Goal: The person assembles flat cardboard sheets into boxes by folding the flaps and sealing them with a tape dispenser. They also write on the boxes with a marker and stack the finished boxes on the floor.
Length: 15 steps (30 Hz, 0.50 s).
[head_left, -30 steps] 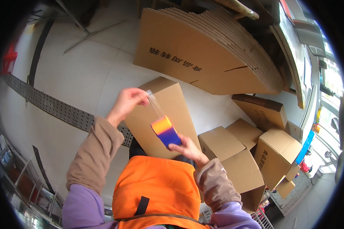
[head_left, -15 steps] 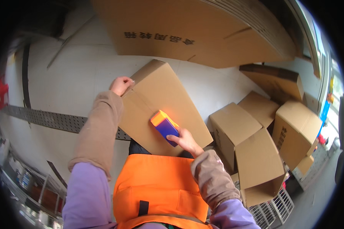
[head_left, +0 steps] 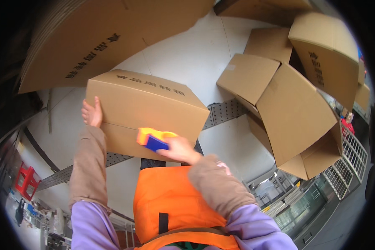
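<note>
A closed brown cardboard carton lies in front of me, with dark print on its far side and a seam across the face toward me. My left hand rests flat against the carton's left end, fingers stretched out and gripping nothing. In my right hand is an orange and blue tape dispenser, held over the near face by the seam. The dispenser is slightly blurred; I cannot tell whether it touches the cardboard or whether tape runs from it.
A tall stack of flattened cartons leans at the back left. Several opened-out cartons crowd the right side, beside a white wire rack. A perforated metal strip crosses the pale floor. At the far left stands a red stool.
The carton has turned, so its printed side now shows. My left hand has gone from closed fingers at the seam's end to flat on the carton's end. The dispenser has moved left.
</note>
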Motion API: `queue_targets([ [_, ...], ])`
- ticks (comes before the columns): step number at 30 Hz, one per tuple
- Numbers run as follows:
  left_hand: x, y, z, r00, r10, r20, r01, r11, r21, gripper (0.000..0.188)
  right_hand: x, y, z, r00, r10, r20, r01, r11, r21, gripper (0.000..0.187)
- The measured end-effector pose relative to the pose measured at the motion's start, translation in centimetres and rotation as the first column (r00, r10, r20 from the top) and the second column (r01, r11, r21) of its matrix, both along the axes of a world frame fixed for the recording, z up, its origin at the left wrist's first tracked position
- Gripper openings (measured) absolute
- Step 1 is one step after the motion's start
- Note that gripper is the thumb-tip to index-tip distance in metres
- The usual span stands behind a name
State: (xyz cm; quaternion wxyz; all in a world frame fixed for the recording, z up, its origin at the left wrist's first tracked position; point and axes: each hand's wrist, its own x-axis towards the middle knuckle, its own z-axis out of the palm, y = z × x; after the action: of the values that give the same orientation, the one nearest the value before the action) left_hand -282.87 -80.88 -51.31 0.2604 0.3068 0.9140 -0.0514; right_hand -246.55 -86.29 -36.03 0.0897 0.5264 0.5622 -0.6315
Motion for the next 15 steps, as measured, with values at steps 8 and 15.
queue_targets([
  [8,-4.2,0.9,-1.3,0.998,-0.050,-0.028,0.051,0.999,0.017,0.096,28.0,-10.6,4.5,0.920,-0.243,0.307,0.272,0.961,-0.055,0.043],
  [15,-5.6,1.0,-1.3,0.999,-0.047,-0.007,0.047,0.994,0.095,0.096,23.4,-7.8,-3.9,0.908,-0.152,0.391,0.221,0.966,-0.136,0.053],
])
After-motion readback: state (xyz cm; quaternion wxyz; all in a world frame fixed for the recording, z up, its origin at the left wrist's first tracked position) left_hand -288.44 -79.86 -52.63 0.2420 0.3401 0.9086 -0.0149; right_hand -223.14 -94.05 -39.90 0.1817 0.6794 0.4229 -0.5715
